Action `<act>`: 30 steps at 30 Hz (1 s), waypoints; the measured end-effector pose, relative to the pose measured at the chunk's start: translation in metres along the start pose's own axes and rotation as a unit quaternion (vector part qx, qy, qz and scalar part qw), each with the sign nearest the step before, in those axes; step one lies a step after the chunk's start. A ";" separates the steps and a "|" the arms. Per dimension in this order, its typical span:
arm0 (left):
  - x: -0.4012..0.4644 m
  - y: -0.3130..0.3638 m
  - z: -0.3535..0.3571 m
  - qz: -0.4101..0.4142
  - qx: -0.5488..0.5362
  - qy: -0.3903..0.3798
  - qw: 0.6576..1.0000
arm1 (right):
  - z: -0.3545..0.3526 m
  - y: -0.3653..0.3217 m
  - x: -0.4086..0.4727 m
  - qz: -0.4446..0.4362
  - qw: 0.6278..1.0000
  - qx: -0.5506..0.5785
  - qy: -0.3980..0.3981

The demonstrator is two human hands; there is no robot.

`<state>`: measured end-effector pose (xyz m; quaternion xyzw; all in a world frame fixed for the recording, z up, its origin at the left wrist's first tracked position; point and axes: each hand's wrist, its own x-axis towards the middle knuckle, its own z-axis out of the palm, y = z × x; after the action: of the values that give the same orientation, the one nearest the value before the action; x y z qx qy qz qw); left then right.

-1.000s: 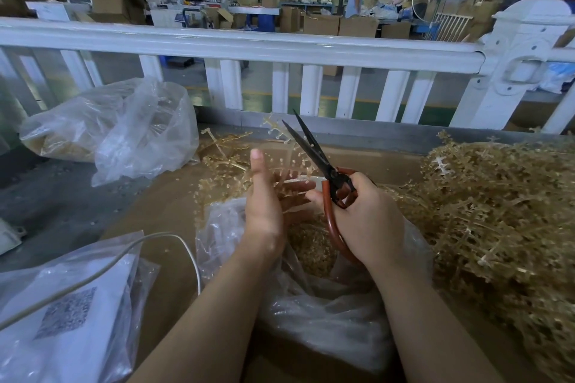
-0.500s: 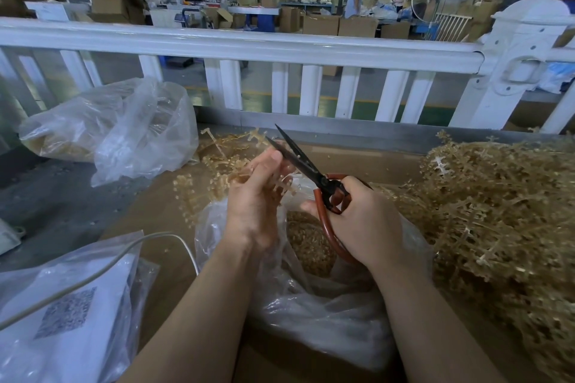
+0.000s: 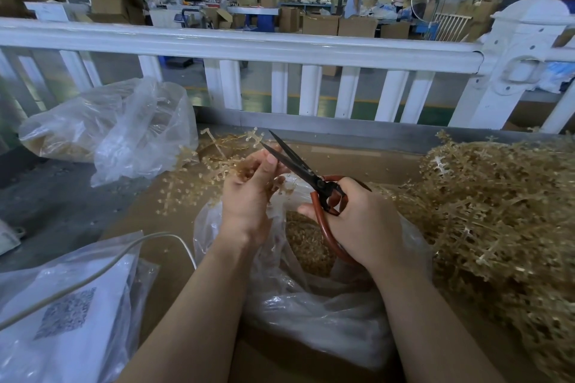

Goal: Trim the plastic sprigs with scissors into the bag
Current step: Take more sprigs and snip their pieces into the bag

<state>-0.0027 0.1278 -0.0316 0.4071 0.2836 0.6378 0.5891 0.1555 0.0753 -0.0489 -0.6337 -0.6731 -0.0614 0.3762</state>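
Fingers [image 3: 264, 165] pinch sprig [image 3: 199, 177]; scissors [image 3: 298, 165] beside.

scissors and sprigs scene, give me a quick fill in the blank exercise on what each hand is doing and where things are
1. The right hand holds the scissors by their ____ handles.
2. The left hand holds a plastic ____ at the blades.
3. The open clear bag of trimmed bits lies directly ____ both hands.
4. The big pile of untrimmed sprigs lies to the person's ____.

Missing words: red; sprig; below; right
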 end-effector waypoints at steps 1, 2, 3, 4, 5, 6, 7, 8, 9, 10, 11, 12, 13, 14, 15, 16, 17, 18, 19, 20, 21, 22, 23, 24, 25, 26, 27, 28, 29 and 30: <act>0.000 -0.001 0.000 0.013 0.015 -0.004 1.000 | 0.000 0.000 0.001 0.005 1.000 -0.001 -0.002; -0.001 -0.002 0.000 0.023 0.030 -0.005 0.999 | 0.000 0.000 0.001 0.008 1.000 -0.001 -0.004; -0.001 -0.003 0.000 0.030 0.043 -0.005 0.999 | 0.001 0.000 0.002 0.007 1.000 0.000 -0.003; -0.001 -0.004 -0.001 0.033 0.054 -0.004 0.998 | 0.001 0.000 0.002 0.007 1.000 -0.003 -0.002; -0.001 -0.005 -0.001 0.033 0.061 -0.002 0.998 | 0.001 0.000 0.002 0.007 1.000 -0.006 -0.001; -0.001 -0.005 -0.001 0.032 0.065 0.001 0.997 | 0.001 0.000 0.002 0.009 1.000 -0.009 -0.002; -0.001 -0.005 -0.002 0.031 0.067 0.004 0.997 | 0.001 0.000 0.002 0.012 1.000 -0.010 -0.003; -0.001 -0.005 -0.002 0.031 0.068 0.005 0.997 | 0.000 0.000 0.002 0.015 1.000 -0.008 -0.003; -0.001 -0.005 -0.002 0.032 0.069 0.004 0.997 | 0.000 0.001 0.001 0.017 1.000 -0.007 -0.002; -0.001 -0.005 -0.002 0.033 0.069 0.002 0.997 | 0.000 0.001 0.001 0.018 1.000 -0.008 -0.001; -0.001 -0.005 -0.002 0.033 0.068 0.002 0.997 | 0.000 0.001 0.002 0.018 1.000 -0.010 -0.001; -0.001 -0.005 -0.002 0.032 0.068 0.006 0.997 | 0.001 0.001 0.002 0.018 1.000 -0.010 -0.002; -0.001 -0.005 -0.002 0.031 0.067 0.010 0.997 | 0.001 0.001 0.002 0.018 1.000 -0.010 -0.002; 0.000 -0.005 -0.002 0.030 0.068 0.011 0.997 | 0.002 0.002 0.002 0.018 1.000 -0.010 -0.003; 0.000 -0.005 -0.002 0.031 0.068 0.009 0.997 | 0.002 0.002 0.001 0.019 1.000 -0.009 -0.004; 0.000 -0.005 -0.002 0.034 0.070 0.007 0.997 | 0.002 0.002 0.001 0.020 1.000 -0.009 -0.005; 0.000 -0.005 -0.002 0.036 0.072 0.004 0.997 | 0.003 0.003 0.001 0.021 1.000 -0.010 -0.006; 0.000 -0.005 -0.002 0.038 0.073 0.001 0.997 | 0.003 0.003 0.001 0.023 1.000 -0.012 -0.005; 0.000 -0.004 -0.001 0.038 0.073 -0.001 0.997 | 0.003 0.002 0.001 0.025 1.000 -0.015 -0.002; -0.001 -0.004 -0.001 0.038 0.075 -0.001 0.996 | 0.003 0.002 0.002 0.026 0.999 -0.018 0.004; -0.002 -0.003 0.000 0.036 0.077 -0.002 0.996 | 0.002 0.001 0.002 0.027 0.999 -0.020 0.010; -0.002 -0.003 0.000 0.033 0.080 -0.003 0.996 | 0.002 0.001 0.002 0.028 0.999 -0.021 0.015; -0.003 -0.003 0.000 0.031 0.088 -0.002 0.996 | 0.001 0.000 0.002 0.029 0.999 -0.022 0.016; -0.003 -0.003 -0.001 0.032 0.099 0.001 0.995 | 0.001 0.000 0.002 0.028 0.999 -0.025 0.014; -0.004 -0.004 -0.001 0.030 0.110 0.006 0.993 | 0.000 0.000 0.002 0.027 0.999 -0.029 0.012; -0.004 -0.004 -0.001 0.026 0.117 0.011 0.993 | 0.000 0.000 0.002 0.028 0.999 -0.032 0.009; -0.004 -0.003 -0.001 0.021 0.117 0.015 0.993 | 0.000 0.000 0.002 0.029 0.999 -0.034 0.008; -0.004 -0.003 -0.001 0.019 0.116 0.013 0.993 | 0.000 0.000 0.002 0.029 0.999 -0.036 0.009; -0.004 -0.002 0.000 0.020 0.114 0.009 0.993 | 0.000 0.000 0.002 0.030 0.999 -0.036 0.009; -0.005 -0.001 0.000 0.021 0.112 0.005 0.994 | 0.000 0.000 0.002 0.031 0.999 -0.035 0.009</act>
<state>-0.0022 0.1235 -0.0335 0.4733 0.3470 0.6164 0.5250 0.1554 0.0768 -0.0471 -0.6661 -0.6475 -0.0786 0.3617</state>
